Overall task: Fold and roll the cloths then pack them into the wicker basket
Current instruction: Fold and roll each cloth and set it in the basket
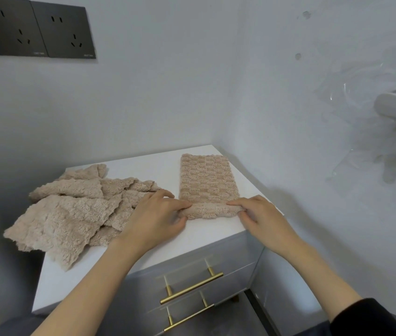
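Observation:
A beige folded cloth (207,178) lies as a narrow strip on the white cabinet top (158,163), running away from me. Its near end is turned up into a small roll (212,210). My left hand (160,214) pinches the left end of that roll between fingers and thumb. On the roll's right end, my right hand (257,214) grips in the same way. A loose pile of beige cloths (75,207) lies crumpled to the left, partly under my left wrist. No wicker basket is in view.
The cabinet stands in a wall corner, with walls behind and to the right. Two grey drawers with brass handles (192,288) face me. Dark wall sockets (34,30) sit at the upper left. A white holder (395,107) juts from the right wall.

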A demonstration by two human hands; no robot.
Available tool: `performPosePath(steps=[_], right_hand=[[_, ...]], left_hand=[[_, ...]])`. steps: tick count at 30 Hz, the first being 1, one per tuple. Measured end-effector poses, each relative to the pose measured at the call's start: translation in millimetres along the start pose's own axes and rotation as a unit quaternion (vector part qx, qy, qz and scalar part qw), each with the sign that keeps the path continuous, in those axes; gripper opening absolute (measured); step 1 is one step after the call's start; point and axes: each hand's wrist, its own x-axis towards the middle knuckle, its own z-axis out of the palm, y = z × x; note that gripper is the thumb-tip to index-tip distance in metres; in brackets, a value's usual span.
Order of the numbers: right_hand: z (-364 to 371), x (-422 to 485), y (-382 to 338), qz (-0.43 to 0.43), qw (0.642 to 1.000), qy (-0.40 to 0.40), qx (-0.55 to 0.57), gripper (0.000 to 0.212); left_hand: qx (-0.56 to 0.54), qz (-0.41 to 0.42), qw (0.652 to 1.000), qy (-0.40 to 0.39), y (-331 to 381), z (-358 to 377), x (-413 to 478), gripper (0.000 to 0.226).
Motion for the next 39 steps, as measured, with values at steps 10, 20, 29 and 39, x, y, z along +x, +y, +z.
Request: performPosePath(steps=[10, 20, 29, 39], right_hand=[[-12.1, 8.0, -9.9, 0.179, 0.962, 0.061, 0.198, 0.004], [-0.6, 5.6, -30.5, 0.071, 0.974, 0.207, -0.061, 0.019], [40.5, 1.1, -66.7, -0.116, 0.984, -0.002, -0.133, 0.054], [21.7, -2.8, -31.7, -0.027, 0.983, 0.028, -0.181, 0.047]], left_hand=[[-0.198, -0.169, 0.965, -0.01, -3.1, 6.6, 13.6, 0.022], [-0.134, -0.216, 0.966, 0.038, 7.1, 19.3, 19.6, 0.027], [-0.118, -0.232, 0.965, 0.028, 7.2, 22.1, 24.4, 0.023], [-0.055, -0.208, 0.975, 0.056, 12.5, 18.6, 21.0, 0.019]])
